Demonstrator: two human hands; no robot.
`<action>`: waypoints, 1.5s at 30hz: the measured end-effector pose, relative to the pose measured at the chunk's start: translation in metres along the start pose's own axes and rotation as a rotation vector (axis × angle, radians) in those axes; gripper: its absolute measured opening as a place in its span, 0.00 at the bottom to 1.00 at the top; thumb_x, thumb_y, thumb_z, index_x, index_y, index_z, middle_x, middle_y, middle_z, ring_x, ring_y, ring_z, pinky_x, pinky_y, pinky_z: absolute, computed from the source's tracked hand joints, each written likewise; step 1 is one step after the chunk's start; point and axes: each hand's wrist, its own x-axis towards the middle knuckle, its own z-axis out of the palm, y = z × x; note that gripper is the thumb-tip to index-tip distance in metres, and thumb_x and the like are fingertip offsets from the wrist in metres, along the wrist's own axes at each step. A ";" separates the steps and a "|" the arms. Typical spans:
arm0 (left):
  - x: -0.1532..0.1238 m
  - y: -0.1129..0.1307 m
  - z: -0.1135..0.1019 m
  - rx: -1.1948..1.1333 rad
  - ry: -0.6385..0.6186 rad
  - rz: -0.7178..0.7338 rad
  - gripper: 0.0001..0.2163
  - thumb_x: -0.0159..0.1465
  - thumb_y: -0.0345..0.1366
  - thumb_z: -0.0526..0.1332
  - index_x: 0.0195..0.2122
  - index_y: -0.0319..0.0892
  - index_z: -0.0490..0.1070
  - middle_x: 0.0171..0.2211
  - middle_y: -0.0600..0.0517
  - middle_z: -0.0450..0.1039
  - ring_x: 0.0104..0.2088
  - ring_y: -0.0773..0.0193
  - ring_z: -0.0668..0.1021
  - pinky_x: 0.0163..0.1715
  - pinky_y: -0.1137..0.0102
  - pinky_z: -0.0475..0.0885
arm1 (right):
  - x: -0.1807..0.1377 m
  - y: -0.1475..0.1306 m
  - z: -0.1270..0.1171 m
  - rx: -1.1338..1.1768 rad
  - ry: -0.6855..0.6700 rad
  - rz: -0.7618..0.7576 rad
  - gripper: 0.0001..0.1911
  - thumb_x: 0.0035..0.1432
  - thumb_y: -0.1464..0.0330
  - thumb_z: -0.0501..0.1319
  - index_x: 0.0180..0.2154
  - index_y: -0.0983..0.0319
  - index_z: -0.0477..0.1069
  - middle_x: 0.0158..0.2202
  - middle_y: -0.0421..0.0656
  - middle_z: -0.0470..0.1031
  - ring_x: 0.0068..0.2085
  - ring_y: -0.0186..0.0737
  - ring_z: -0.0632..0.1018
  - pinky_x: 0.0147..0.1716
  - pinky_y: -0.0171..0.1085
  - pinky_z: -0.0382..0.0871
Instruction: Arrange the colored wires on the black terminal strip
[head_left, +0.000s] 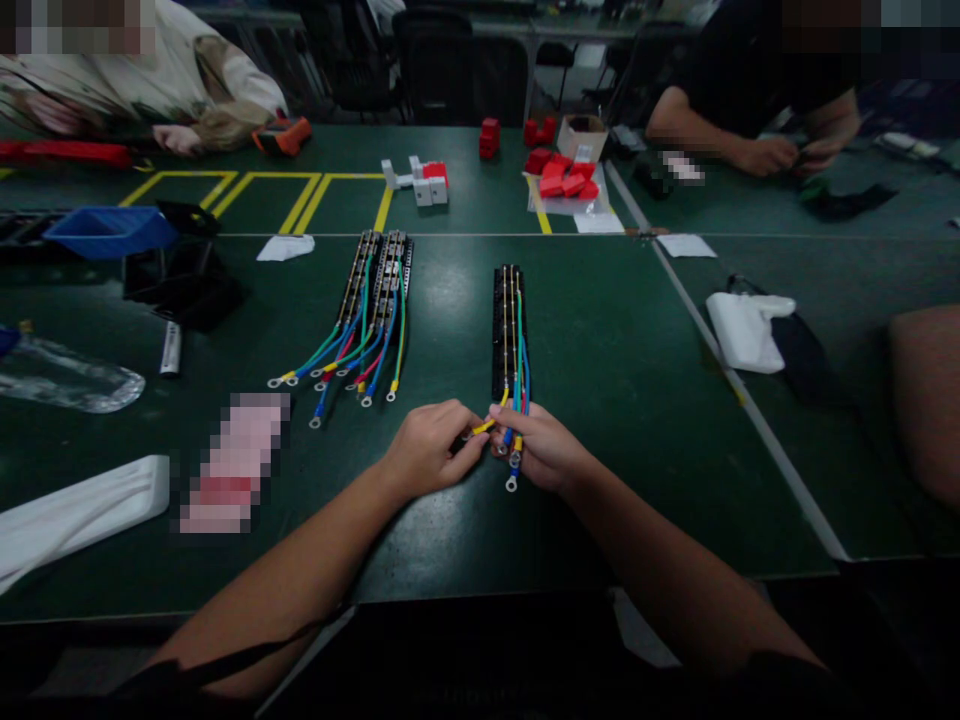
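A long black terminal strip (510, 320) lies on the green table in front of me, its coloured wires running toward my body. Between the thumb and fingers of my left hand (435, 445) is the end of a yellow wire (484, 427). My right hand (547, 445) is closed around the wire bundle (517, 410), just below the strip. Blue and yellow sleeves with ring terminals (511, 483) hang out under its fingers. To the left lie two similar wired strips (375, 280), side by side, their ring terminals fanned toward me.
White and red blocks (429, 185) and a bag of red parts (566, 185) sit farther back. A blue bin (112, 230), a marker (171, 350) and a white power strip (90, 505) are at left. Two people sit across the table. A white hand tool (750, 325) lies right.
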 end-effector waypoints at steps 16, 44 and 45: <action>0.002 0.002 0.012 0.137 0.065 -0.005 0.09 0.67 0.36 0.54 0.31 0.39 0.66 0.25 0.52 0.68 0.25 0.67 0.70 0.27 0.70 0.64 | -0.001 -0.003 -0.001 0.025 -0.018 0.016 0.15 0.45 0.66 0.71 0.25 0.64 0.66 0.17 0.35 0.65 0.18 0.28 0.65 0.19 0.30 0.59; 0.004 0.001 0.007 0.152 0.041 0.040 0.10 0.68 0.38 0.54 0.33 0.38 0.69 0.25 0.52 0.70 0.25 0.67 0.70 0.28 0.70 0.63 | -0.002 -0.003 -0.006 0.047 -0.092 0.023 0.15 0.49 0.65 0.69 0.26 0.64 0.64 0.18 0.34 0.64 0.19 0.27 0.66 0.21 0.30 0.61; 0.004 0.001 0.007 0.151 0.043 0.032 0.10 0.68 0.38 0.54 0.32 0.38 0.69 0.25 0.52 0.70 0.25 0.66 0.70 0.29 0.70 0.63 | -0.002 -0.003 -0.006 0.045 -0.099 0.021 0.15 0.50 0.64 0.69 0.26 0.63 0.64 0.18 0.34 0.64 0.19 0.28 0.67 0.21 0.30 0.61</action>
